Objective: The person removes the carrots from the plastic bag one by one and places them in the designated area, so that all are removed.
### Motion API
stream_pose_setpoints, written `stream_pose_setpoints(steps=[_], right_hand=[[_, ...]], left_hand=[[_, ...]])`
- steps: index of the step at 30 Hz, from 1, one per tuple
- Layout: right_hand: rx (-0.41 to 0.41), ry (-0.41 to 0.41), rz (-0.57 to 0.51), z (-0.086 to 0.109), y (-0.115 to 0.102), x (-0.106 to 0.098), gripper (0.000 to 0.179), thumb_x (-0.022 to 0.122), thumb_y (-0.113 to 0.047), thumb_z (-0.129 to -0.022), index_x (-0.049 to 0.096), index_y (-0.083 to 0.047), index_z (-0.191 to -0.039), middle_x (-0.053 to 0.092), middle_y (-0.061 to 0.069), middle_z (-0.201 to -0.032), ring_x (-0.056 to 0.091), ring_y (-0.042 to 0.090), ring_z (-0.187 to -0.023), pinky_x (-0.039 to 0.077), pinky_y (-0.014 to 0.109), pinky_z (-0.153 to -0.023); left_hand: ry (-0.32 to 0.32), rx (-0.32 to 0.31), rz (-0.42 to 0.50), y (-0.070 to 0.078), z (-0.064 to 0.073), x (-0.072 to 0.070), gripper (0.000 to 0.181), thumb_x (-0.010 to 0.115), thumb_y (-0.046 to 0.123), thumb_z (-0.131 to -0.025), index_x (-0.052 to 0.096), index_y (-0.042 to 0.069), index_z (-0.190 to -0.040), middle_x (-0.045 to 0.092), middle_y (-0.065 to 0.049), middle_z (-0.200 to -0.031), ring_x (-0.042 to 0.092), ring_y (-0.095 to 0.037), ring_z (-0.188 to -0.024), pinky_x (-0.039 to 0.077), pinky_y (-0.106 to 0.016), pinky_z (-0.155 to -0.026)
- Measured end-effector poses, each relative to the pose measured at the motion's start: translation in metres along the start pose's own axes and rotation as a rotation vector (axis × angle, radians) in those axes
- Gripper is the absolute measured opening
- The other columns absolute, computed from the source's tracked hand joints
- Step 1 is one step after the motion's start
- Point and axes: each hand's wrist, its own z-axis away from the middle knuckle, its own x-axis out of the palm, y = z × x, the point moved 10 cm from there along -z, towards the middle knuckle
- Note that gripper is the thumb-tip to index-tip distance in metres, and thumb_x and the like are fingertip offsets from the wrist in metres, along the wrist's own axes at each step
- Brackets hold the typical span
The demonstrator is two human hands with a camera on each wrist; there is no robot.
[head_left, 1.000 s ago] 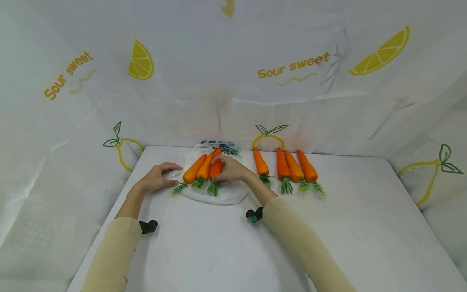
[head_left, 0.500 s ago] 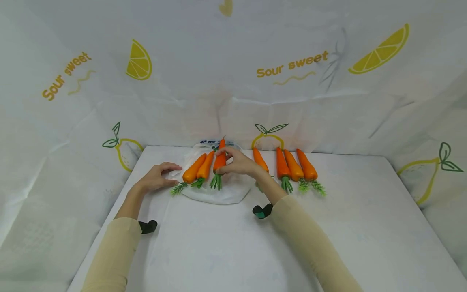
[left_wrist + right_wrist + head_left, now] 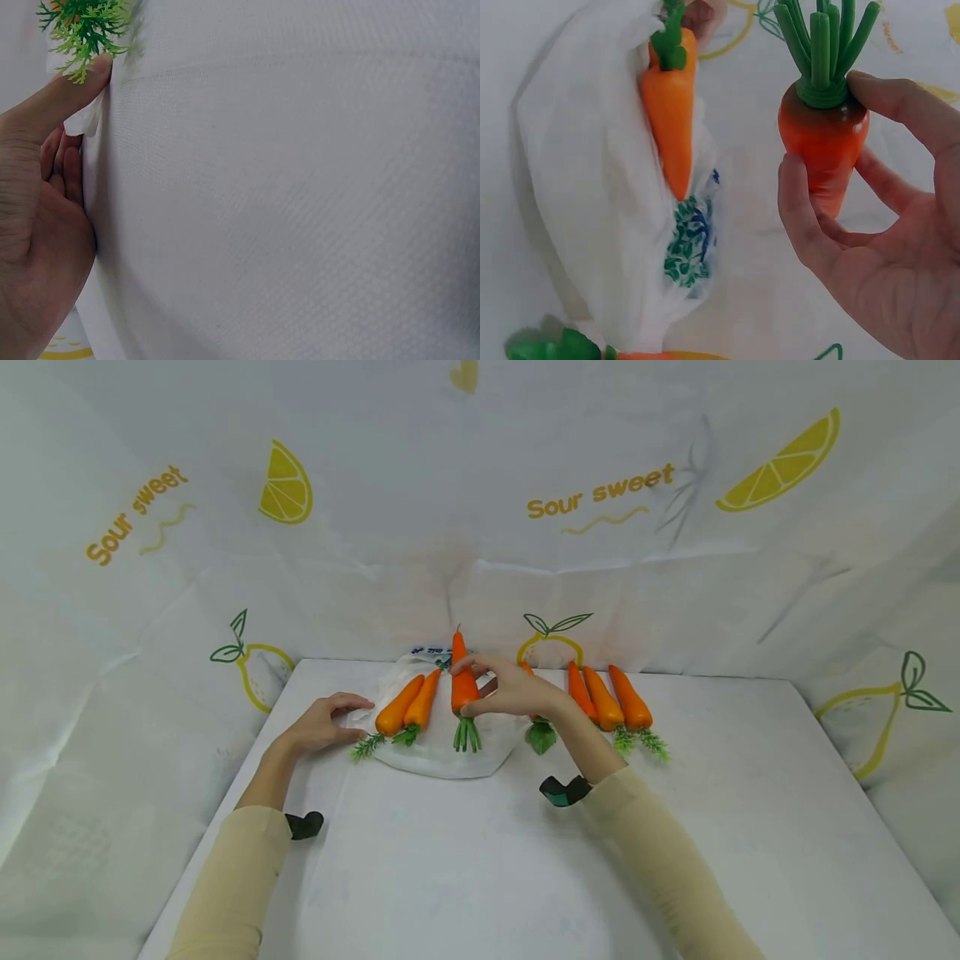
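Note:
An orange-red carrot (image 3: 463, 690) with a stubby green top is pinched between the thumb and fingers of my right hand (image 3: 516, 687), above the white plastic bag (image 3: 442, 767). In the right wrist view this carrot (image 3: 823, 139) hangs tip down in the frame, apart from the bag (image 3: 577, 150). Two lighter orange carrots, an outer one (image 3: 399, 706) and an inner one (image 3: 422, 702), lie on the bag's left half. My left hand (image 3: 324, 724) rests at the bag's left edge, fingers and thumb spread apart. Its thumb is by feathery green leaves (image 3: 90, 30) in the left wrist view.
Right of the bag lies a carrot with a broad leaf (image 3: 542, 737), partly behind my right hand. Farther right are a red carrot (image 3: 581, 693), an orange carrot (image 3: 603, 697) and another orange carrot (image 3: 632, 700). A lemon-printed white cloth (image 3: 420, 527) rises behind the table (image 3: 420, 860).
My right hand has lifted the carrot from beside the other two on the bag and carried it slightly right. The left hand has stayed in place.

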Motion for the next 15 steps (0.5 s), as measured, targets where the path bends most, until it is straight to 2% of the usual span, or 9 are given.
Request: stream_pose_setpoints(steps=[5, 10, 15], right_hand=[[-0.003, 0.018, 0.047, 0.024, -0.006, -0.026, 0.061, 0.084, -0.025, -0.093, 0.058, -0.024, -0.148, 0.053, 0.015, -0.154, 0.069, 0.037, -0.125, 0.061, 0.05, -0.108], [-0.008, 0.056, 0.055, 0.045, 0.001, -0.054, 0.058, 0.085, -0.024, -0.093, 0.061, -0.022, -0.145, 0.055, 0.014, -0.15, 0.066, 0.039, -0.126, 0.056, 0.055, -0.114], [0.013, 0.086, 0.07, 0.067, 0.019, -0.074, 0.055, 0.086, -0.024, -0.094, 0.061, -0.021, -0.143, 0.055, 0.01, -0.149, 0.067, 0.038, -0.122, 0.059, 0.054, -0.108]], left_hand=[[-0.004, -0.01, 0.0, -0.001, -0.003, -0.001, 0.052, 0.084, 0.019, -0.095, 0.068, 0.012, -0.144, 0.055, -0.02, -0.161, 0.044, -0.043, -0.155, 0.027, -0.066, -0.134], [0.0, 0.003, -0.005, 0.0, -0.003, 0.0, 0.052, 0.085, 0.02, -0.095, 0.069, 0.011, -0.143, 0.056, -0.021, -0.16, 0.045, -0.044, -0.153, 0.028, -0.067, -0.133], [0.004, 0.008, -0.001, 0.001, -0.002, 0.0, 0.052, 0.085, 0.019, -0.094, 0.069, 0.01, -0.143, 0.057, -0.021, -0.159, 0.046, -0.044, -0.152, 0.029, -0.067, -0.133]])
